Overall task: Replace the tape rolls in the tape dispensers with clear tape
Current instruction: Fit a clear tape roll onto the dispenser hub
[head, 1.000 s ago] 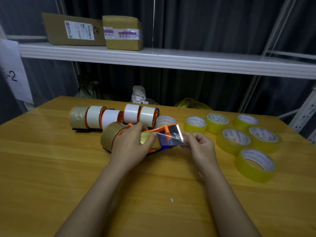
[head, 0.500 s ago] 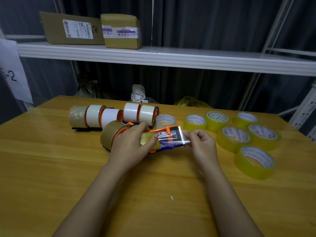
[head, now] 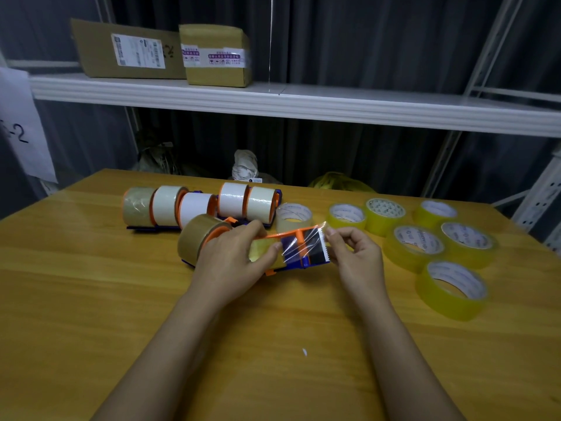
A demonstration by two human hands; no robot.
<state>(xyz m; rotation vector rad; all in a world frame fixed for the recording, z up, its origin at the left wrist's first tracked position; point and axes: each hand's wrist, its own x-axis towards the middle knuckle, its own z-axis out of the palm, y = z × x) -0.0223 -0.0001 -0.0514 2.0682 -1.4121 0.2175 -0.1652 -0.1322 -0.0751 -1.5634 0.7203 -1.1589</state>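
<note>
Two bare hands at work over a wooden table (head: 91, 299). Left hand (head: 233, 256) curled over the top of a tape dispenser (head: 291, 253), orange and blue, lying on its side near the middle of the table. Fingers wrapped round the roll of clear tape (head: 261, 250) sitting in it, thumb tip pressed on the tape right where it comes off the roll. Right hand (head: 355, 256) just beside the toothed end of the dispenser. Thumb and pointer finger (head: 331, 233) squeezed together on the loose end of the tape strip (head: 303, 241), other fingers curled in toward the palm. Strip stretched flat and shiny from the roll across the blue plate to those fingertips.

Touching the left hand's far side, a brown tape roll (head: 197, 238) on an orange hub. Behind, a row of dispensers (head: 200, 208) with white and tan rolls, side by side. Just past the held dispenser, one pale roll (head: 293, 215) lying flat. Off to the right, six yellowish clear rolls (head: 416, 244) lying flat, close together, well apart from the hands.

Up above, a white shelf (head: 334, 104) with two cardboard boxes (head: 170, 53).
</note>
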